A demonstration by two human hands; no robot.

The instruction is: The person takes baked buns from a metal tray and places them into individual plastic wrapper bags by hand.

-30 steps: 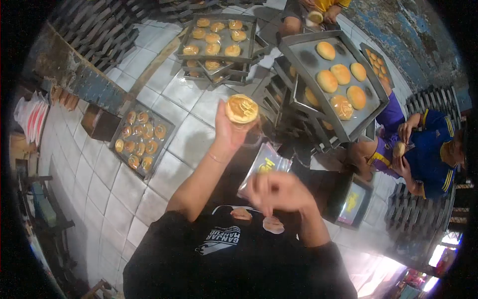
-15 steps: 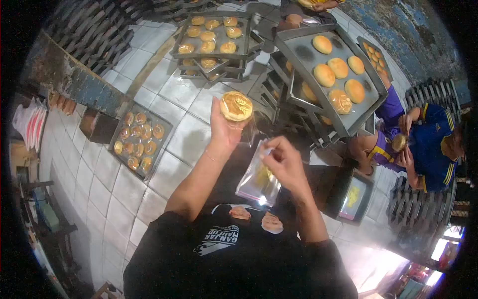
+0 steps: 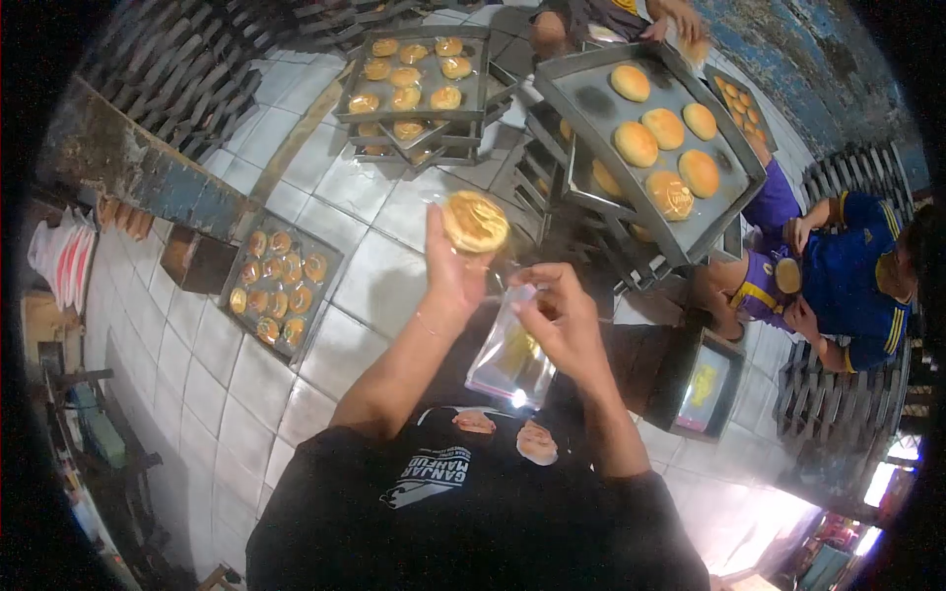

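Note:
In the head view a round golden bun (image 3: 475, 223) in clear plastic rests on the palm and fingers of my left hand (image 3: 455, 276). The wrapper shines, and its loose end trails toward my other hand. My right hand (image 3: 558, 313) is closed in a pinch on the top of clear plastic bags (image 3: 510, 362) with yellow print, which hang in front of my shirt. Beyond my hands, to the right, a tilted metal tray (image 3: 581, 113) tops a stack and bears several bare buns (image 3: 662, 129) and one wrapped bun (image 3: 670, 195).
Another tray stack (image 3: 412, 116) with wrapped buns stands ahead. A tray (image 3: 330, 286) of wrapped buns lies on the tiled floor at left. At right, a box (image 3: 727, 426) holds plastic bags. One co-worker (image 3: 855, 281) sits at right; a co-worker's hand (image 3: 676, 18) shows at the top.
The bun in my left hand has tilted and shifted slightly right. My right hand stays nearly in place with the bags. At the top, a co-worker's hand has moved right.

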